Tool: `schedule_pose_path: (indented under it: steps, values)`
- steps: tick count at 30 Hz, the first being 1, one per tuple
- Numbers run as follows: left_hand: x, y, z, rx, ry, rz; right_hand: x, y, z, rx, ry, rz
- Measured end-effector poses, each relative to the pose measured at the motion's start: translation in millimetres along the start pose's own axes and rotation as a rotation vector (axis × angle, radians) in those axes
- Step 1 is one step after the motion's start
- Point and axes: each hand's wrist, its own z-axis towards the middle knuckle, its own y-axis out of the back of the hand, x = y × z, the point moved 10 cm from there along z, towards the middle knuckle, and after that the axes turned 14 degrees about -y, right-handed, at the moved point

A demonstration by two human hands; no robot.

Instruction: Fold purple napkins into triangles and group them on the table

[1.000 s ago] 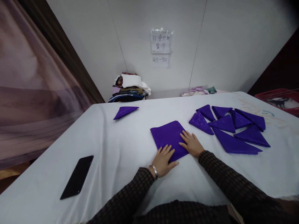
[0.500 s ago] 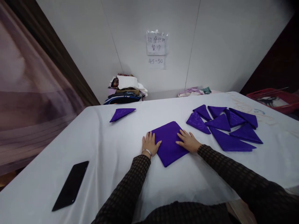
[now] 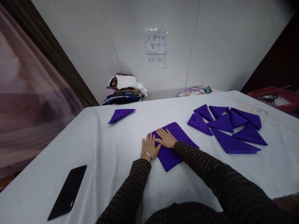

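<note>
Both hands, left hand (image 3: 150, 146) and right hand (image 3: 166, 139), lie flat and empty, fingers spread, on the purple napkin's (image 3: 168, 157) left corner at the middle of the table (image 3: 112, 146). They look to be smoothing it; folding further calls for pinching a corner.

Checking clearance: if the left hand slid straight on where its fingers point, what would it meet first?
Probably nothing: past the left hand only bare tablecloth shows to the far edge; the lone folded triangle lies off to its left.
</note>
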Motion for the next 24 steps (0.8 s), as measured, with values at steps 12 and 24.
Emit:
schedule_pose_path:
  steps: [12,24]
  values:
    - [0.4,2.1,-0.5,-0.02,0.007,0.001,-98.9,37.2,-6.7,-0.153,-0.378,-0.112]
    - [0.8,1.0,0.7,-0.015,0.002,0.025,-32.9,10.9,-79.0,-0.035,-0.087,-0.046]
